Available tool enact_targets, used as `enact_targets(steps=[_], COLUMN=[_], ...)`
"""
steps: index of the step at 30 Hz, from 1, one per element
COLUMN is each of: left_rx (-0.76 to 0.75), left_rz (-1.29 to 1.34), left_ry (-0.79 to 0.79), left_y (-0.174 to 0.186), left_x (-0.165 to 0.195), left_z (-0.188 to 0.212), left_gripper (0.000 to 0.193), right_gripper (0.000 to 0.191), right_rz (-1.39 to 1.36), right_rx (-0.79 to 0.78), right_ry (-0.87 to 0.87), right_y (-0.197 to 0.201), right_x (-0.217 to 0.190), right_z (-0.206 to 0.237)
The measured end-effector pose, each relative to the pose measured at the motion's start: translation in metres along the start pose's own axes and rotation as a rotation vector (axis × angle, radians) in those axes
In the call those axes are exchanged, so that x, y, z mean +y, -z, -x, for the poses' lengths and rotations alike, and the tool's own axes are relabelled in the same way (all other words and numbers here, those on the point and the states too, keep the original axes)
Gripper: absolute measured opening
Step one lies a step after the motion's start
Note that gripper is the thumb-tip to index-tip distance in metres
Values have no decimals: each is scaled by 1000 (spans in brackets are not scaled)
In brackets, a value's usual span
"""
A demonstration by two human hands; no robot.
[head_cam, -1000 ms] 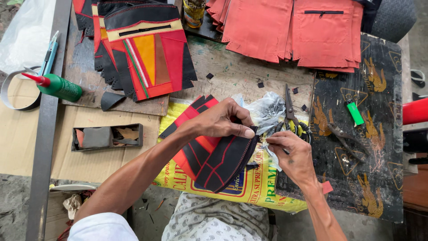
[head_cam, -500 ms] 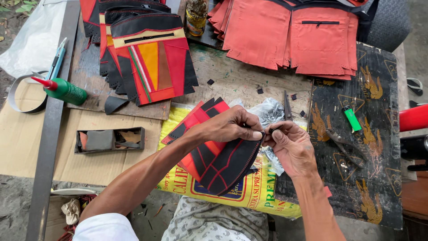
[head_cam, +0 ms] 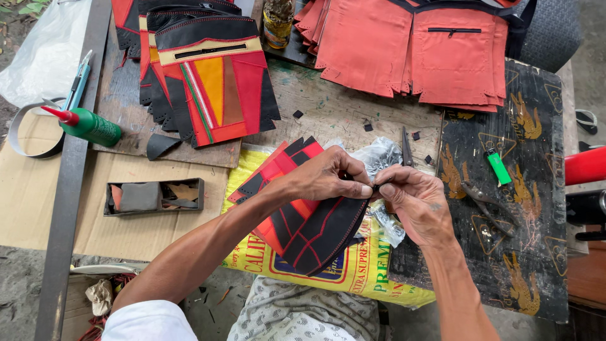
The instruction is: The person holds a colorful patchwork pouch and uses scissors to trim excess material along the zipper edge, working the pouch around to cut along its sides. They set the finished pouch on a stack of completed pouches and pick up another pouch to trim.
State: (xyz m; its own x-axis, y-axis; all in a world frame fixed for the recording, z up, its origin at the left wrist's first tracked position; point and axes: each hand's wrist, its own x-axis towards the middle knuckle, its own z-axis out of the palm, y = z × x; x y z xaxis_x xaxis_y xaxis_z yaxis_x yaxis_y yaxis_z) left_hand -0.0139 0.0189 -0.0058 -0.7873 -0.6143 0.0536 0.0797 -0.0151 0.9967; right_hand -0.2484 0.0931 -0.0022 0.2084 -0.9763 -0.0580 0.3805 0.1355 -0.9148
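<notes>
The left hand (head_cam: 325, 180) pinches the top edge of a curved black leather panel with red stitching (head_cam: 325, 233), thumb and forefinger closed on it in a tight grip. The right hand (head_cam: 413, 202) meets it at the same edge, fingertips closed on something small and dark there (too small to tell what it is). The panel hangs from the two hands over a yellow printed sack (head_cam: 353, 271) that covers the near part of the worktop (head_cam: 341, 110), and it overlaps a fanned stack of red and black leather pieces (head_cam: 278, 167) lying on that sack.

Just behind the hands lies a crumpled clear plastic bag (head_cam: 379, 155), with small scissors (head_cam: 406, 146) beside it. To the right, on a black printed mat (head_cam: 536, 189), are a green lighter (head_cam: 499, 167) and a pair of pliers (head_cam: 483, 199). Farther back sit stacks of orange-red panels with zip pockets (head_cam: 435, 53) and of multicoloured panels (head_cam: 211, 82). At the far left are a green glue bottle with a red nozzle (head_cam: 88, 126) and an open shallow tray of scraps (head_cam: 154, 196).
</notes>
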Motion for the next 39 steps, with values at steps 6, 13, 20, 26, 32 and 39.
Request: enact_targets(steps=[6, 13, 20, 26, 32, 39], left_rx=[42, 244, 335, 419, 497, 524], left_rz=[-20, -250, -289, 64, 300, 657], left_ry=[-16, -127, -256, -364, -470, -275], left_y=[-4, -14, 17, 56, 105, 108], left_x=[3, 31, 87, 113, 100, 74], left_z=[1, 16, 57, 100, 104, 38], left_gripper=[21, 17, 13, 9, 10, 17], right_gripper=[15, 17, 42, 49, 32, 31], right_rz=[93, 53, 746, 1286, 817, 215], right_rx=[13, 49, -52, -143, 12, -22], right_ry=[63, 125, 196, 325, 323, 134], right_y=[-8, -38, -44, -28, -15, -62], right_x=[-2, -8, -22, 23, -4, -95], right_z=[1, 3, 13, 7, -14, -59])
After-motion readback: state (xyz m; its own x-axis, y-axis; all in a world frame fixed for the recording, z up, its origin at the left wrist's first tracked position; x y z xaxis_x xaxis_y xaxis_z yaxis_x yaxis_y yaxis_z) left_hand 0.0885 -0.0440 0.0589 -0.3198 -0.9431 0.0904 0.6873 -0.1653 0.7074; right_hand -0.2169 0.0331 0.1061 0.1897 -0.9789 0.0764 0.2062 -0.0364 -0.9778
